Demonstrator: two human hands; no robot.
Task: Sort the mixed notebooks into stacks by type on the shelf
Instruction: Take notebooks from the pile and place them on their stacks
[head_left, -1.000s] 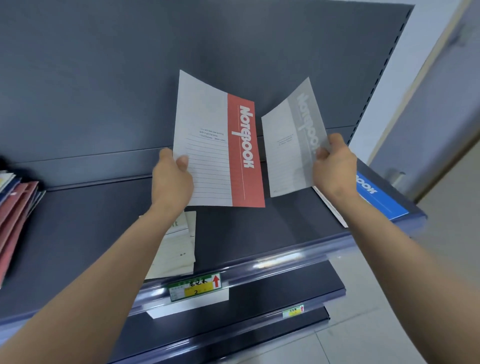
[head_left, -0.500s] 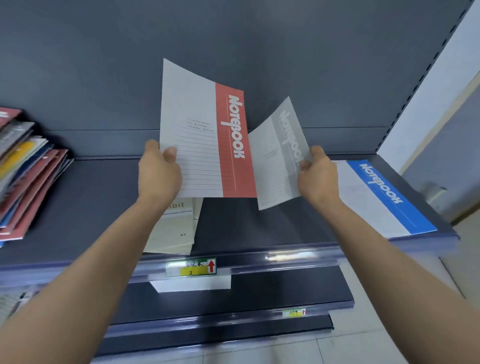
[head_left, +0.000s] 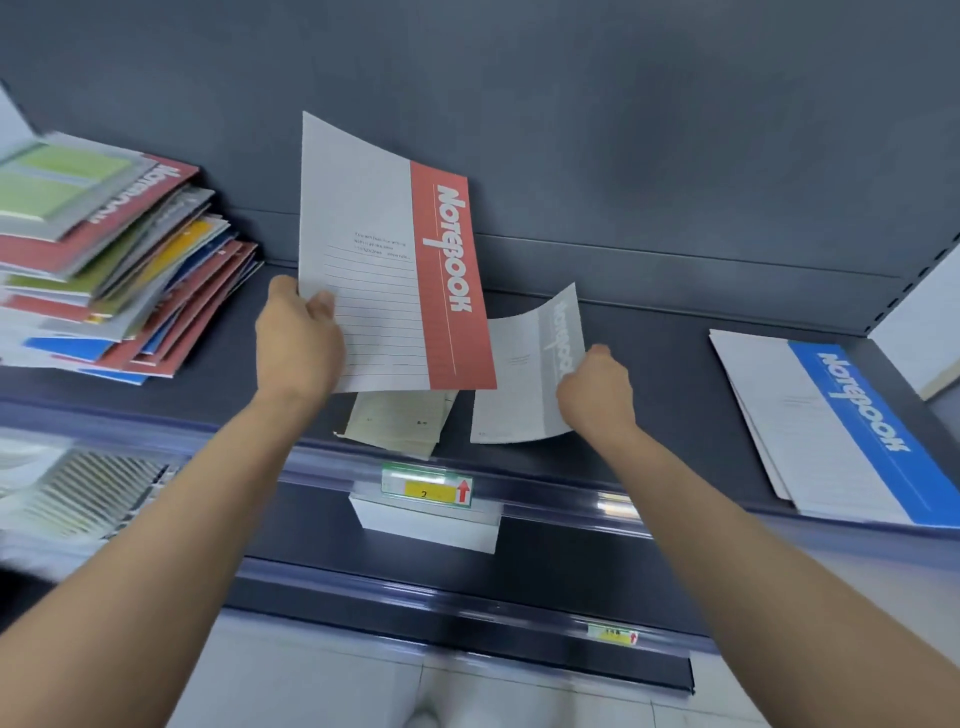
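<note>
The person's left hand (head_left: 298, 338) and right hand (head_left: 595, 392) are bare, as are the wrists. The left forearm (head_left: 171, 545) and right forearm (head_left: 753, 561) are bare skin all the way to the picture's edge. Each looks broad there and tapers to a narrow wrist. The left thumbnail looks short.

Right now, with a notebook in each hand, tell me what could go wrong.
1. The right hand pinches the grey notebook by one edge and it curls; it could crease, or slip off near the front of the shelf.
2. The left hand holds the red notebook over the cream notebooks; if dropped, it would likely mix types.
3. The mixed pile at the left is fanned and leaning, so it may slide.
</note>
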